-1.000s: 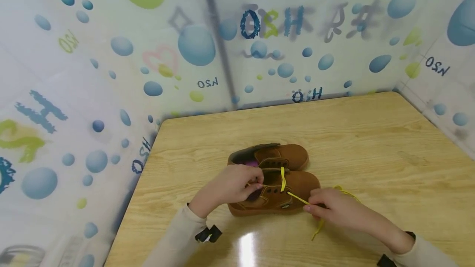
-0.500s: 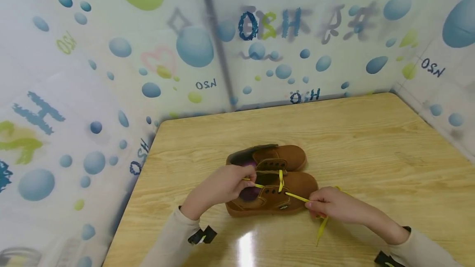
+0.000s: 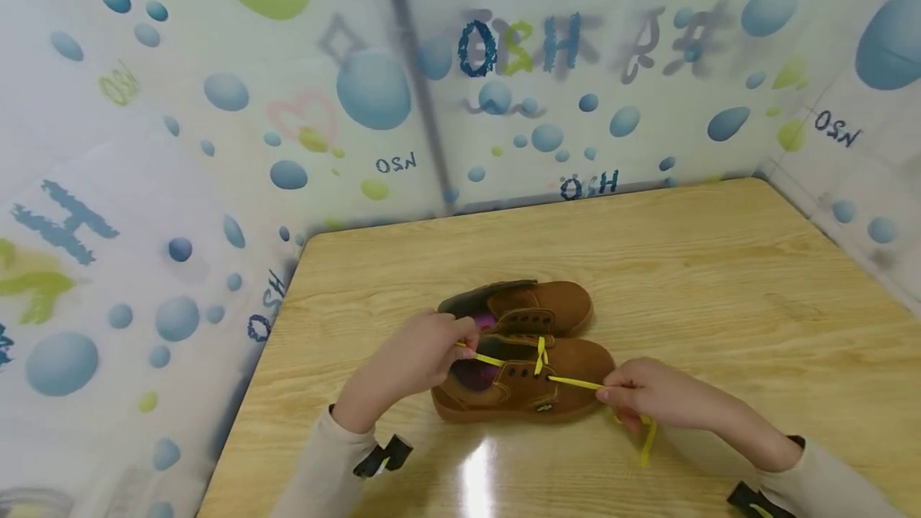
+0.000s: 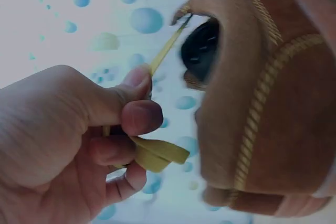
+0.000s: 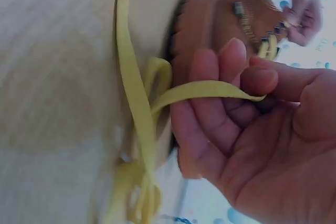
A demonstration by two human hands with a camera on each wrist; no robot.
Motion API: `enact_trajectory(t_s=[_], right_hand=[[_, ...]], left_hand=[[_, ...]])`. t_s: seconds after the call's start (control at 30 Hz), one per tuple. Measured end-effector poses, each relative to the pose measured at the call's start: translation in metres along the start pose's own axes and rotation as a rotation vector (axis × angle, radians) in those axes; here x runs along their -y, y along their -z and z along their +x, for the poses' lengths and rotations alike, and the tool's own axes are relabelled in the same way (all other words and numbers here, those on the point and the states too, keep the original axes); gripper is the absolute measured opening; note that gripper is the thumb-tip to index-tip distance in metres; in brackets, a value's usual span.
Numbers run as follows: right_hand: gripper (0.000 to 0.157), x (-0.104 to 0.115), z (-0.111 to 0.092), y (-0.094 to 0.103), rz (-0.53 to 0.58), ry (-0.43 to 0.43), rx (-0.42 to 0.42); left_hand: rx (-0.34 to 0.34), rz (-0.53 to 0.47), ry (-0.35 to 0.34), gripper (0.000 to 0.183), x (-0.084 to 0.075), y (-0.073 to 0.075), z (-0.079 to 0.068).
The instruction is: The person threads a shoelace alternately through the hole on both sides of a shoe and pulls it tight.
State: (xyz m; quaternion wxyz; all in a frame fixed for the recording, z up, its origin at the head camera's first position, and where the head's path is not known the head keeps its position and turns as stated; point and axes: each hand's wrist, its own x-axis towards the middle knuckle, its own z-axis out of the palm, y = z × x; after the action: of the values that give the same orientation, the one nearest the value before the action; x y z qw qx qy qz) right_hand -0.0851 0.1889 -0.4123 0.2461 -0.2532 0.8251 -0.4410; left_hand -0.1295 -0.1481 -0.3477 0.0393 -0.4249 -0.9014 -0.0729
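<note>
Two brown shoes lie side by side on the table, toes to the right in the head view. The nearer shoe has a yellow shoelace crossing its lowest eyelets. Over the heel end, my left hand pinches one stretch of lace, which runs taut to an eyelet; in the left wrist view a folded bit of lace pokes out between the fingers. By the toe, my right hand pinches the other stretch, also taut. Loose lace hangs past that hand in the right wrist view. The farther shoe shows empty eyelets.
The wooden table reaches beyond the shoes on every side. Behind and to the left stands a wall covering printed with blue and green drops. Black straps sit at both wrists.
My left hand has drawn back to the left and lengthened the lace between it and the shoe. My right hand has shifted slightly right, keeping its lace taut.
</note>
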Motion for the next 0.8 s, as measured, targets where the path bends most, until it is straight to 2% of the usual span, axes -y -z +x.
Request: enact_trajectory(t_s=[0.1,0.23,0.33,0.43,0.57,0.67,0.8], right_hand=[[0.044,0.002,0.002,-0.002,-0.049,-0.009,0.011],[0.043,0.001,0.002,-0.003,-0.097,-0.038,-0.001],[0.042,-0.001,0.001,-0.001,-0.115,-0.043,-0.008],[0.043,-0.004,0.001,0.001,-0.116,-0.032,-0.015],[0.043,-0.004,-0.002,0.003,-0.070,-0.045,-0.020],[0.042,-0.001,-0.009,0.011,0.007,-0.008,-0.021],[0.032,0.014,-0.026,0.033,0.068,0.123,-0.034]], left_hand=[[-0.036,0.056,0.003,0.012,0.001,0.004,-0.004],[-0.005,0.060,0.020,0.009,0.003,0.001,-0.007],[-0.010,0.040,0.030,0.010,0.003,0.000,-0.009],[-0.025,0.028,0.036,0.010,0.003,0.000,-0.010],[0.024,0.019,0.073,0.008,0.002,-0.004,-0.011],[0.064,0.007,0.101,0.008,0.000,-0.006,-0.011],[0.058,0.005,0.129,0.016,-0.005,-0.001,-0.012]])
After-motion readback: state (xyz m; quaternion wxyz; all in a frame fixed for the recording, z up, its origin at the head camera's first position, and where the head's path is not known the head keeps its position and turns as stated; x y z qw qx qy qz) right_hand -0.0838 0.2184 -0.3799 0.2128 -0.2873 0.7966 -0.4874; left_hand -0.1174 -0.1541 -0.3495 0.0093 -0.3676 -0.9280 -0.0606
